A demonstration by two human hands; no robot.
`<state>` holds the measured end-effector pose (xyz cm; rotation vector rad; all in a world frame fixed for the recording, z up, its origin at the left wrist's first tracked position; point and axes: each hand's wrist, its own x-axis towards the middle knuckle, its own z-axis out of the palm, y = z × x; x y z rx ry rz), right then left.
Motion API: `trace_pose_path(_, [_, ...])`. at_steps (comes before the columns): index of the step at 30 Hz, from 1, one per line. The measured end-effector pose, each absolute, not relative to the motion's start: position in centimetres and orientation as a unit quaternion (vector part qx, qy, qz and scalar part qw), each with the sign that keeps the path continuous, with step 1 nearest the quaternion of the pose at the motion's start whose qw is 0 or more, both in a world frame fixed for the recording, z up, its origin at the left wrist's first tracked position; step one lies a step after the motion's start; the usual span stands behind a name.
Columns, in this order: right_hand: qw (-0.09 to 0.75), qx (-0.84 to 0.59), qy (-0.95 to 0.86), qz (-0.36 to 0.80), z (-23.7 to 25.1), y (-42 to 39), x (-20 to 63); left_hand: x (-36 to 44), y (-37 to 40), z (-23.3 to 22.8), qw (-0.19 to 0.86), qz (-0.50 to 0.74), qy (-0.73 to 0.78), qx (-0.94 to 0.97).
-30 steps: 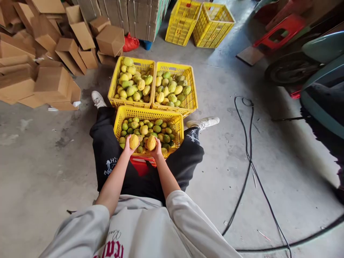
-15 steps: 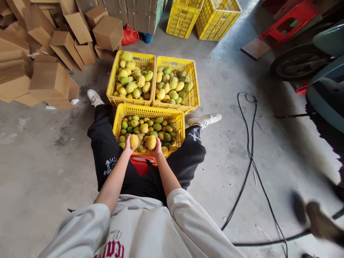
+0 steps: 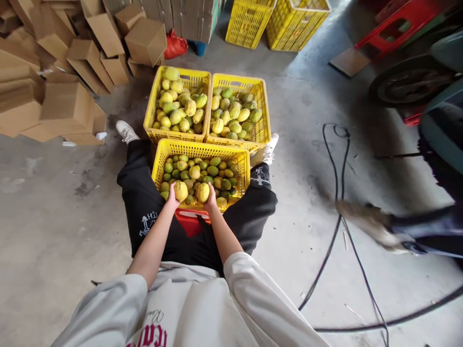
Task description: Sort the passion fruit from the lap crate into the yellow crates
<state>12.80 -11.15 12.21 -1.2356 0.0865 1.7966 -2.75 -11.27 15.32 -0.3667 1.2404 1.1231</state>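
Observation:
I sit on a red stool (image 3: 188,222) with a yellow crate (image 3: 202,149) of green and yellow fruit between my knees. My left hand (image 3: 171,200) is shut on a yellow fruit (image 3: 181,191) over the crate's near edge. My right hand (image 3: 211,201) grips a second yellow fruit (image 3: 203,192) right beside it. The two fruits are a few centimetres apart, held just above the pile.
Two more full yellow crates (image 3: 178,77) (image 3: 241,80) stand side by side just beyond. Empty yellow crates (image 3: 249,21) and cardboard boxes (image 3: 68,106) lie at the back. A black cable (image 3: 338,193) runs across the floor; another person's blurred foot (image 3: 372,226) passes at right, near a scooter (image 3: 434,86).
Both hands keep their fruits almost still. Another person's foot has swept from the lower right up towards the cable. My right foot has drawn in behind the far right crate.

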Motion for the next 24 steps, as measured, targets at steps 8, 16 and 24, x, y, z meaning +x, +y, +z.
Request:
trace_pose_path(8, [0.455,-0.494,0.081,0.736,12.6,-11.0,12.9,-3.1,-11.1,15.5,0.674,0.493,0.522,-0.172])
trace_pose_path(16, [0.451,-0.497,0.098,0.735,13.2,-11.0,13.2,-2.8,-11.0,15.2,0.634,0.493,0.572,-0.169])
trace_pose_path(24, [0.459,-0.475,0.104,0.743,13.3,-11.1,13.8,-3.1,-10.9,15.3,0.624,0.494,0.569,-0.206])
